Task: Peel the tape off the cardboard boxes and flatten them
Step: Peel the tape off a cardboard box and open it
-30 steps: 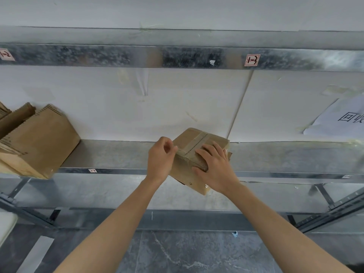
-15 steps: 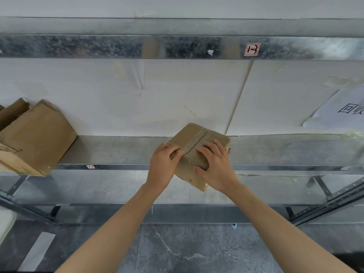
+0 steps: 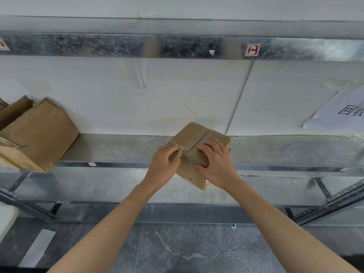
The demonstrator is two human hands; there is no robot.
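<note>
Recorded cardboard box (image 3: 213, 137) at the front edge of the metal shelf (image 3: 118, 150), turned corner-on, near corner hanging past the shelf lip; could not tell whether resting there or carried by the hands. Saw clear tape (image 3: 195, 141) running along the centre seam of the top face and across the left edge. Found left hand (image 3: 163, 168) at the box's upper left edge, thumb and forefinger pressed together, pinching a crumpled, lifted end of the tape. Found right hand (image 3: 216, 166) on the box, fingers spread and bent over the top face just right of the seam, thumb against the near side, gripping the box. Noted both forearms bare, reaching up from the lower frame. Noted stack of flattened cardboard (image 3: 39, 134) leaning at the left end of the same shelf, well apart from the box. Noted white back panel (image 3: 177, 95) behind the shelf, with scraps of old tape stuck on. Logged white paper sheet (image 3: 342, 111) with printed characters fixed to the panel at far right, partly cut off by the frame. Logged upper beam (image 3: 98, 45) bearing a small red-framed label (image 3: 252, 49); logged second small label (image 3: 92, 164) on the shelf lip, left of the hands. Noted grey marbled floor (image 3: 197, 249) below.
</note>
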